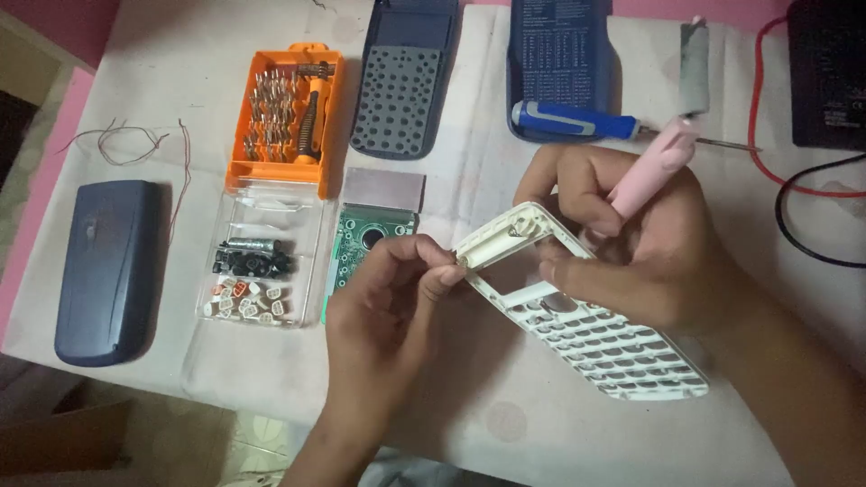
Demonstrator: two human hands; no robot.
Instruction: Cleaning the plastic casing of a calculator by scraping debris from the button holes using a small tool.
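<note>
A white calculator front shell (586,334) with rows of key holes is held tilted above the table. My left hand (383,298) pinches its upper left corner between thumb and fingers. My right hand (631,243) grips the shell's right side and also holds a pink pen-shaped tool (654,167), whose tip is hidden behind my fingers at the shell's top edge. A green circuit board (365,239) with a grey display lies just left of my left hand.
An orange screwdriver bit case (287,117) has its clear lid (257,298) holding small keys and parts. A dark blue cover (108,271) lies left, a grey keypad shell (401,86) and blue back shell (559,54) behind. A blue-handled screwdriver (577,122), red and black wires (794,180).
</note>
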